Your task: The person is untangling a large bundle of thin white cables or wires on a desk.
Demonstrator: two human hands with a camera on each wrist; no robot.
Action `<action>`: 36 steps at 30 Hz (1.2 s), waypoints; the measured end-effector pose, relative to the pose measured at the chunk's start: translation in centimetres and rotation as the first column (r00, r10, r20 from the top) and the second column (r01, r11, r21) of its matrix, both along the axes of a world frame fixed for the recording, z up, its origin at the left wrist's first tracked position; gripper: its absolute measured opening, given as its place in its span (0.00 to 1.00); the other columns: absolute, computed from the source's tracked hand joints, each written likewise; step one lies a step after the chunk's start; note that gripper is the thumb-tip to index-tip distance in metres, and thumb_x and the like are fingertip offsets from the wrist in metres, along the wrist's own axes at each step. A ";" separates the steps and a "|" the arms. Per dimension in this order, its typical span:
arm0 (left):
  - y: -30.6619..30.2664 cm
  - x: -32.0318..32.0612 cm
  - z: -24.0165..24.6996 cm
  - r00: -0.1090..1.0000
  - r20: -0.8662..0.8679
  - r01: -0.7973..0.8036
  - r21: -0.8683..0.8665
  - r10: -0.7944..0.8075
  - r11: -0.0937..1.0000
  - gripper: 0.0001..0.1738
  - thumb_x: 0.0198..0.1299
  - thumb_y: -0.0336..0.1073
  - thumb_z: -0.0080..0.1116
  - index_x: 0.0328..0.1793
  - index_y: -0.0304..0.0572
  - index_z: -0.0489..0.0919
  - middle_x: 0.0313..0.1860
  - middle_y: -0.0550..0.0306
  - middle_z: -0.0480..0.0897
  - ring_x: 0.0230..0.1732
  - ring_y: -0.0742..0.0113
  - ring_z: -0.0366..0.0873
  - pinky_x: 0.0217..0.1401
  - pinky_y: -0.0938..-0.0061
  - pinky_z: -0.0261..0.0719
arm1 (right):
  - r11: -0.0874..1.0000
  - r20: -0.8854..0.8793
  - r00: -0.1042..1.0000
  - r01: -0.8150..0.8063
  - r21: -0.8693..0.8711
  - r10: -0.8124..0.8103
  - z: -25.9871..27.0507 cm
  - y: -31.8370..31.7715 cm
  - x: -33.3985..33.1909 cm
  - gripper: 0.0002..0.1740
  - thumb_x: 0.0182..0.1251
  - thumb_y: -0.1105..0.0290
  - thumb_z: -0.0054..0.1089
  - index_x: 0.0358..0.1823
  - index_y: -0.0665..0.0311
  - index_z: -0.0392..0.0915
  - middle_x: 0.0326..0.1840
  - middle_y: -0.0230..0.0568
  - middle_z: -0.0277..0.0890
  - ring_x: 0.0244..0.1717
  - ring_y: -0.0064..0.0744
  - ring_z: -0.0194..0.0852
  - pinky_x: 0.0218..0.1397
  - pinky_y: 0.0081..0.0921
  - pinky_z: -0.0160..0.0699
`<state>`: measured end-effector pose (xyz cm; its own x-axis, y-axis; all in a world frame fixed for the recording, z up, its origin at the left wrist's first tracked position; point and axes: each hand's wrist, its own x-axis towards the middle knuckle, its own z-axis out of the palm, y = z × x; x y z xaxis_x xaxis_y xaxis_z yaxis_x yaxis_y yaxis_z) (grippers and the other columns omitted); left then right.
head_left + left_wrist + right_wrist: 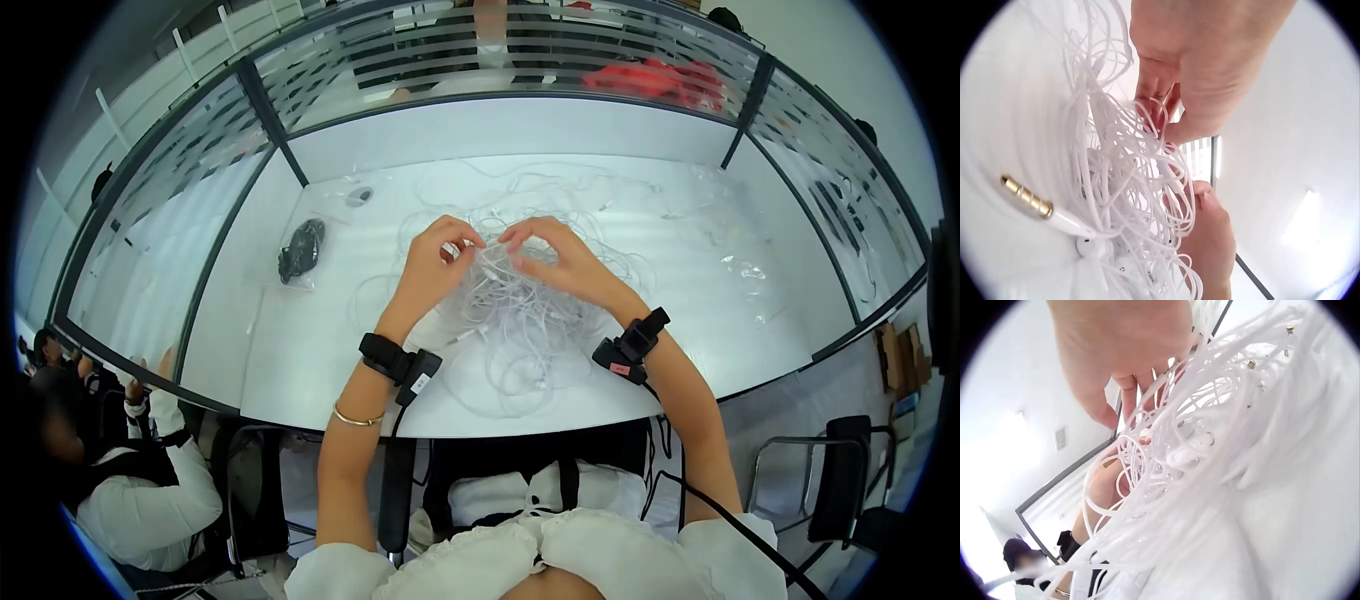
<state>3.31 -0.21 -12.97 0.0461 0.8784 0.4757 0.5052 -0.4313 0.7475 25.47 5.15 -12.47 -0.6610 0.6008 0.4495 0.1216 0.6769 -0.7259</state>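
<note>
A tangled heap of white earphone cables lies in the middle of the white table, both hands over its far part. My left hand pinches a strand of earphone cable between thumb and fingers; thin loops run by its fingertips in the left wrist view. Facing it, my right hand reaches in among the cables with loosely bent fingers, its thumb apart from them. The fingertips of both hands are close together. A gold earphone plug sticks out of the heap in the left wrist view, near a white earbud.
A black item in clear plastic lies on the table's left side. Clear plastic bags lie at the right. Low partitions with striped glass enclose the table. Another person sits at the lower left.
</note>
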 end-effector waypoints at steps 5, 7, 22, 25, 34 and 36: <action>-0.2 0.2 0.5 0.996 -0.049 -0.075 0.108 0.081 0.991 0.05 0.56 0.22 0.59 0.36 0.41 0.80 0.37 0.64 0.79 0.34 0.76 0.77 0.30 0.82 0.73 | 0.998 -0.021 0.997 0.067 -0.015 -0.067 0.3 -0.3 -0.1 0.08 0.65 0.66 0.57 0.40 0.62 0.79 0.40 0.32 0.78 0.48 0.27 0.69 0.58 0.31 0.64; -0.2 0.2 0.7 0.986 -0.046 -0.153 0.167 0.163 0.974 0.04 0.57 0.23 0.60 0.37 0.41 0.80 0.37 0.64 0.79 0.33 0.76 0.76 0.30 0.82 0.73 | 0.996 0.056 0.997 0.056 0.069 -0.060 0.6 -0.2 0.2 0.08 0.67 0.66 0.56 0.40 0.63 0.79 0.35 0.32 0.78 0.41 0.23 0.71 0.50 0.27 0.68; -0.2 -2.2 5.0 0.848 0.395 -0.466 0.242 0.353 0.851 0.06 0.60 0.28 0.61 0.41 0.37 0.77 0.31 0.61 0.79 0.26 0.76 0.75 0.31 0.82 0.71 | 0.963 0.210 0.954 0.241 -0.122 -0.212 1.0 -0.9 1.3 0.08 0.68 0.62 0.56 0.41 0.55 0.82 0.16 0.31 0.74 0.19 0.25 0.70 0.27 0.25 0.65; 0.9 -1.4 7.1 0.908 0.279 -0.396 0.333 0.311 0.856 0.06 0.58 0.28 0.63 0.38 0.37 0.78 0.30 0.60 0.81 0.27 0.75 0.77 0.33 0.80 0.72 | 0.969 0.066 0.967 0.244 0.041 -0.247 1.3 -0.3 1.2 0.08 0.66 0.65 0.58 0.43 0.56 0.80 0.24 0.31 0.75 0.25 0.24 0.71 0.31 0.24 0.69; 0.6 3.5 14.0 0.930 0.365 -0.126 0.395 -0.030 0.910 0.08 0.58 0.28 0.65 0.41 0.33 0.78 0.34 0.54 0.83 0.33 0.67 0.84 0.39 0.78 0.76 | 0.998 -0.111 0.994 -0.010 -0.066 0.003 7.4 0.0 -2.8 0.21 0.68 0.59 0.57 0.59 0.57 0.73 0.38 0.37 0.78 0.33 0.26 0.75 0.38 0.24 0.73; 0.3 4.9 14.7 0.930 0.348 -0.047 0.438 -0.121 0.898 0.09 0.57 0.29 0.65 0.40 0.34 0.78 0.34 0.55 0.83 0.34 0.68 0.85 0.37 0.80 0.77 | 0.997 -0.060 0.997 -0.059 -0.053 0.056 8.5 0.2 -3.9 0.16 0.70 0.58 0.55 0.44 0.62 0.82 0.28 0.35 0.78 0.29 0.24 0.73 0.36 0.24 0.71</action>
<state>8.24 0.06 1.74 -0.1724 0.5817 0.7950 0.2173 -0.7647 0.6066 21.61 5.32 -3.98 -0.6687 0.5874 0.4559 0.0398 0.6405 -0.7670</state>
